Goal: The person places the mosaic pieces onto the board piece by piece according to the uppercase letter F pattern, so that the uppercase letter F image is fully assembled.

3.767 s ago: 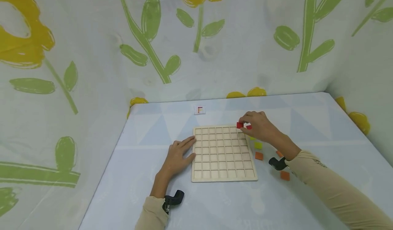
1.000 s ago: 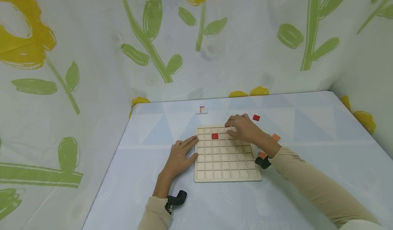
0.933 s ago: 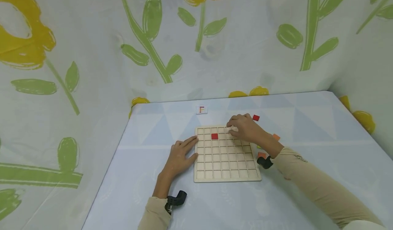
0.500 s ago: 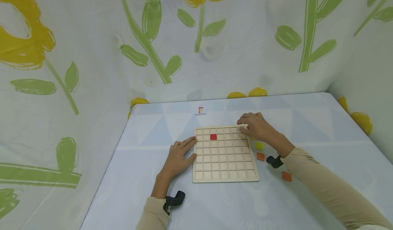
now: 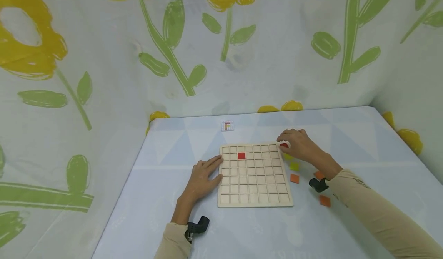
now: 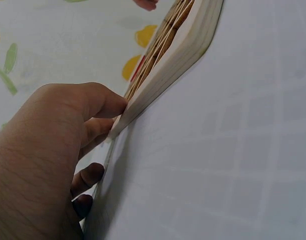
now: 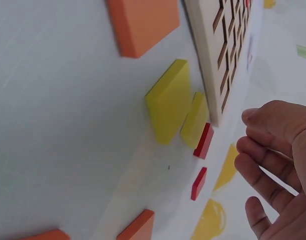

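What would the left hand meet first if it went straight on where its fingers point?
The board. The left hand seems to touch its left edge, so it would likely push that edge or slide over it; finger height is unclear.

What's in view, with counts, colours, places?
grid board: one, beige, on table
red tiles: three, red, one on board, two beside it
yellow tiles: two, yellow, right of board
orange tiles: three, orange, right of board
card: one, mostly white, beyond board
table: one, pale blue, beneath
backdrop: one, whitish, behind table
cameras: two, black, on wrists
sleeves: two, beige, on arms
left hand: one, at board's left edge
right hand: one, by board's far right corner
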A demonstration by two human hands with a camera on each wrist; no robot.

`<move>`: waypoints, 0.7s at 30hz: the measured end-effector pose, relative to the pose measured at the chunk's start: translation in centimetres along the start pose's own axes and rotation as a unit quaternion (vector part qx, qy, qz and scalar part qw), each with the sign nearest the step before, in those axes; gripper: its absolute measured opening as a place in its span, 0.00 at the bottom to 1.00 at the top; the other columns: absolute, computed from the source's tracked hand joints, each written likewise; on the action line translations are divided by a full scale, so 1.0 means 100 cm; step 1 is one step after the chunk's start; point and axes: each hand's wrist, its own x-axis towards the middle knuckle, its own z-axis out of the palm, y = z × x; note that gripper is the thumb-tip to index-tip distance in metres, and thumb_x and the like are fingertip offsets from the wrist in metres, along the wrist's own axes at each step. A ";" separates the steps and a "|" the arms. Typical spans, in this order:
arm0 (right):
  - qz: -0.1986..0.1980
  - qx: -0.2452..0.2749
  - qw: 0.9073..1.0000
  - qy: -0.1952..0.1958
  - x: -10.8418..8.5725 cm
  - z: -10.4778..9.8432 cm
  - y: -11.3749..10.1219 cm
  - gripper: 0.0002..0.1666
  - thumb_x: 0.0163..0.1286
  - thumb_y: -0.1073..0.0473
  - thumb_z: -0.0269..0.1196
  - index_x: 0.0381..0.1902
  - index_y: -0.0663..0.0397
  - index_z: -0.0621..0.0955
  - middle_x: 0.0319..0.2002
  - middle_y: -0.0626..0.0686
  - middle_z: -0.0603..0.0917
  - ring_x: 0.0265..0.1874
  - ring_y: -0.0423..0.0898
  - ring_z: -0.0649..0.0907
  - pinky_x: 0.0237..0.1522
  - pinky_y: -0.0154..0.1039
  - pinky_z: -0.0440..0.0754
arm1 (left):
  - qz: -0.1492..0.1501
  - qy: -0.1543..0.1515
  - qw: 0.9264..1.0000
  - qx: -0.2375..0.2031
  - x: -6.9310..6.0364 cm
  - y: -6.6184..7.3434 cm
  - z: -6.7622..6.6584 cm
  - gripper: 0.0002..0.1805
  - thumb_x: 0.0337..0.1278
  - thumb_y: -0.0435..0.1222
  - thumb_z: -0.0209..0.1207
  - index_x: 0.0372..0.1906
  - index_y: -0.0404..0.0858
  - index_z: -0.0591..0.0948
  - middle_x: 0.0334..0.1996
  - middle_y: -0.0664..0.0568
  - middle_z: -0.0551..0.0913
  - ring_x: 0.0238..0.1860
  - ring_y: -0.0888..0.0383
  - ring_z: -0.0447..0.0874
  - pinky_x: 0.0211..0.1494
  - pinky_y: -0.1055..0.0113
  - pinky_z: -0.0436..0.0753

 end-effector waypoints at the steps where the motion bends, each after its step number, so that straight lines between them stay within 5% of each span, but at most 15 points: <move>1: 0.001 -0.002 1.000 -0.001 0.000 0.001 0.001 0.16 0.63 0.62 0.71 0.48 0.59 0.87 0.48 0.57 0.84 0.52 0.58 0.80 0.54 0.61 0.67 | 0.000 0.000 1.000 0.000 0.000 0.000 0.000 0.32 0.65 0.48 0.57 0.74 0.51 0.71 0.73 0.64 0.66 0.49 0.55 0.68 0.49 0.57 0.65; 14: 0.056 -0.001 0.998 -0.040 -0.003 0.005 0.015 0.19 0.64 0.60 0.70 0.52 0.59 0.85 0.56 0.63 0.81 0.58 0.60 0.75 0.59 0.62 0.63 | 0.002 0.002 1.000 -0.013 -0.001 0.000 0.000 0.31 0.64 0.47 0.58 0.73 0.50 0.72 0.72 0.64 0.67 0.48 0.56 0.68 0.48 0.58 0.65; 21: 0.052 0.007 0.997 -0.048 -0.004 0.005 0.020 0.19 0.65 0.61 0.69 0.53 0.61 0.84 0.56 0.63 0.81 0.59 0.61 0.74 0.59 0.63 0.63 | 0.014 0.007 1.000 -0.011 -0.001 -0.001 0.000 0.31 0.64 0.47 0.57 0.73 0.50 0.71 0.73 0.64 0.67 0.50 0.54 0.69 0.49 0.57 0.65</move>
